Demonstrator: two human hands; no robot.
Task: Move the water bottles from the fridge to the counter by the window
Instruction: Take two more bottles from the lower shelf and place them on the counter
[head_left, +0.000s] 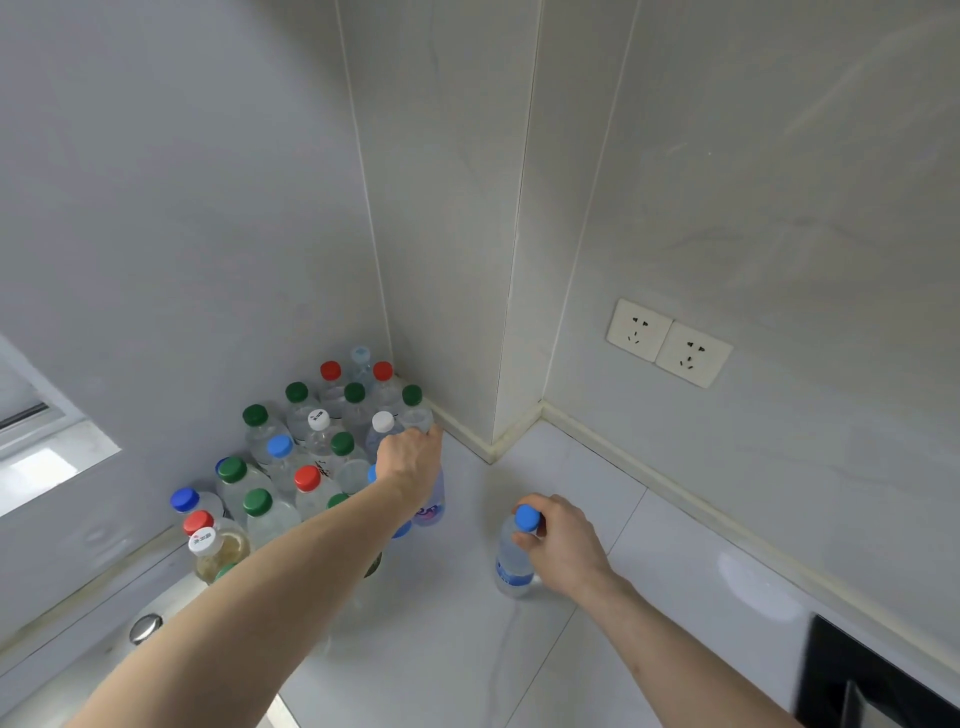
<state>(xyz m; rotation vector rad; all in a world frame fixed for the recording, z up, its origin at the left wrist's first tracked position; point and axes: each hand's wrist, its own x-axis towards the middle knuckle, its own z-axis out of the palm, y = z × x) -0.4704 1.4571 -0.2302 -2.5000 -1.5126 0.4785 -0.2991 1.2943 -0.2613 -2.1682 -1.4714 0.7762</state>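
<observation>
at the counter by the window, both my hands set down bottles beside the cluster of water bottles already packed into the wall corner. that cluster is the landmark here. my left hand reaches to its near right edge, fingers curled over the top of a clear bottle with a purple label that stands upright, touching the cluster's outer row. my right hand is well to the right of the cluster, out on open counter, fingers and thumb pinching the neck of a blue-capped bottle just under its cap. that bottle looks upright, base at or just above the counter, long axis vertical, its body hanging below my fingers. the gap between it and the cluster lies to my left and slightly away from me, so i judge the coming move is a short slide or lift leftward to close ranks. my right hand is the nearer for that; the left is occupied. a double wall socket sits on the wall beyond, right of the cluster.
</observation>
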